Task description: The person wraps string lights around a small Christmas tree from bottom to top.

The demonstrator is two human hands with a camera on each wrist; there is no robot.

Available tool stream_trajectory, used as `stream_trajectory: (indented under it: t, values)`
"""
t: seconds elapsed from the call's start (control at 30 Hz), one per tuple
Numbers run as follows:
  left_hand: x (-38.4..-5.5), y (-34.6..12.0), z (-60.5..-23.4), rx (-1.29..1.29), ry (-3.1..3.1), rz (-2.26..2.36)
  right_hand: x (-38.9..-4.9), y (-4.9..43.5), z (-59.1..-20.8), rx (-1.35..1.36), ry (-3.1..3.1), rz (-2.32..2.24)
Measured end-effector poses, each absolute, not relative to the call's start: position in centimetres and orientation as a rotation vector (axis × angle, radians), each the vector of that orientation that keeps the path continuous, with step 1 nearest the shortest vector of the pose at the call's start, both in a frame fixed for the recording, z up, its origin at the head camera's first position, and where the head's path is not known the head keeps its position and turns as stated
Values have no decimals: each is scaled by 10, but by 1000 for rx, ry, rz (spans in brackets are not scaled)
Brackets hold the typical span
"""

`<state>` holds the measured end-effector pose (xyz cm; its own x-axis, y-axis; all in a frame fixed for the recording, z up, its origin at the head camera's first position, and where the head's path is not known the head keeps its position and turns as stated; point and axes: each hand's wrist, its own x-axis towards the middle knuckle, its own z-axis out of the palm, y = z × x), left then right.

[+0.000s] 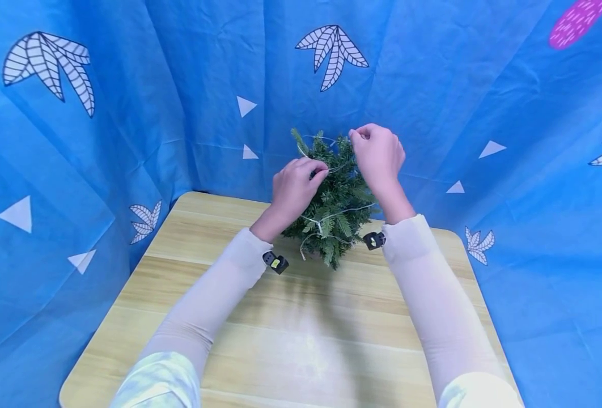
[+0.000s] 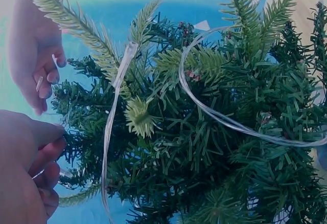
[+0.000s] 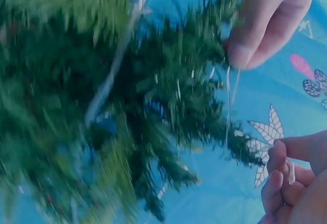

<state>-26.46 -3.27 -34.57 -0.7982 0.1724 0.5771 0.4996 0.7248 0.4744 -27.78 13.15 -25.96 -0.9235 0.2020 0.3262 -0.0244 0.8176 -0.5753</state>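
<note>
A small artificial Christmas tree (image 1: 339,198) stands at the far side of the table, with a clear wire string of lights (image 1: 349,211) looped around its branches. My left hand (image 1: 296,184) is at the tree's upper left, pinching the wire between thumb and fingertips; in the right wrist view two thin strands hang below that left hand (image 3: 273,24). At the upper right, my right hand (image 1: 380,153) has its fingers curled. A small clear light (image 3: 292,173) pokes out between the right hand's fingers. The tree's base is hidden by its branches.
The wooden table (image 1: 280,340) ends just behind the tree. A blue patterned curtain (image 1: 214,85) hangs at the back and both sides. Loose loops of wire (image 2: 204,106) stand out from the branches, and one wire end (image 1: 303,256) dangles at the tree's lower front.
</note>
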Motion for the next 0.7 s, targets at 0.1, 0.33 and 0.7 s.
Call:
stream_trajectory:
  t: [0.1,0.33,0.7]
  values:
    - [-265,-31,-346,-495,-2413,-859,-273,128,-271,-172,-2575,963]
    - [-262,-29,-345,-467,-2419,-837,-264,118,-308,-135,-2410,1080]
    - [-260,-27,-341,-422,-2439,-820,-249,120,-337,-108,-2273,1214]
